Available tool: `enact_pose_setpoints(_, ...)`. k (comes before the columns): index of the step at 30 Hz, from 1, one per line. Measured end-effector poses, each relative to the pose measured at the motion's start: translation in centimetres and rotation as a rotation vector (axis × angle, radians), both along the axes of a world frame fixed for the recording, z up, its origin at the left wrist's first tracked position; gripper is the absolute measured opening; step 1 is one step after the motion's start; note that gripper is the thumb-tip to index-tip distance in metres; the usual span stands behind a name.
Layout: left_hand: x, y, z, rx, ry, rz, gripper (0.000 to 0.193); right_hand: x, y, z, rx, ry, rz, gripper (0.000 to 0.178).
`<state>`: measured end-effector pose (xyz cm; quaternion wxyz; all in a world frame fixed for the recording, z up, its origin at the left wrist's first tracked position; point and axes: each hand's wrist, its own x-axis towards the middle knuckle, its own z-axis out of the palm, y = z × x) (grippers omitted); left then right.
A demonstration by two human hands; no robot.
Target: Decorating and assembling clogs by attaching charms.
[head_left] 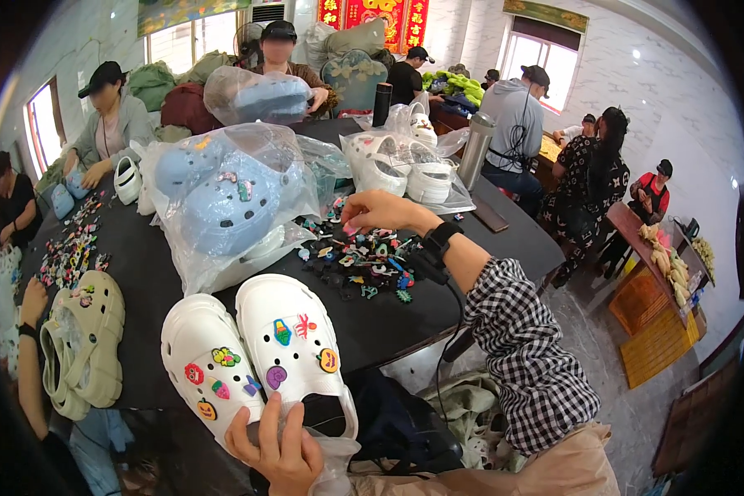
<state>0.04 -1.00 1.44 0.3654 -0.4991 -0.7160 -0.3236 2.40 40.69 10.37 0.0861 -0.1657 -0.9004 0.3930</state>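
Note:
A pair of white clogs stands in front of me, toes pointing away: a left white clog (211, 357) and a right white clog (299, 384), both decorated with colourful shoe charms, including an orange pumpkin (328, 360). My left hand (279, 446) grips the clogs near their openings, its fingers over the uppers, with clear plastic (336, 459) beside it. Over a loose pile of shoe charms (380, 263), my right hand (382, 212) pinches a small pink charm (352, 230) at its fingertips. The charm's shape is partly hidden.
A clear bag of light blue clogs (236, 198) stands beyond the white pair. Bagged white clogs (401, 169), a steel flask (474, 149) and a phone (491, 217) lie farther back. Beige clogs (87, 343) and a co-worker's hand (34, 299) are at left. Several people work around.

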Motion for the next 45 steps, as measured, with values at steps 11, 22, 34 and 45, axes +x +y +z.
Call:
enact_pose_setpoints(11, -0.1, -0.9, -2.4, -0.168, -0.039, 0.081, 0.026, 1.5, 0.1, -1.5, 0.4, -0.328, -0.084, 0.027)
enact_pose_setpoints(22, 0.0, -0.2, -0.2, -0.064, -0.067, 0.025, 0.026, 4.3, 0.1, -0.9, 0.219, 0.034, -0.057, 0.024)
enact_pose_setpoints(34, 0.1, -0.6, -1.9, -0.112, -0.11, 0.005, 0.028, 5.8, -0.7, -1.2, 0.114, 0.034, -0.104, 0.02)
enact_pose_setpoints(45, 0.2, -0.6, -1.9, -0.11, -0.106, 0.014, 0.03, 5.8, -0.8, -3.0, -0.216, 0.072, -0.231, 0.027)
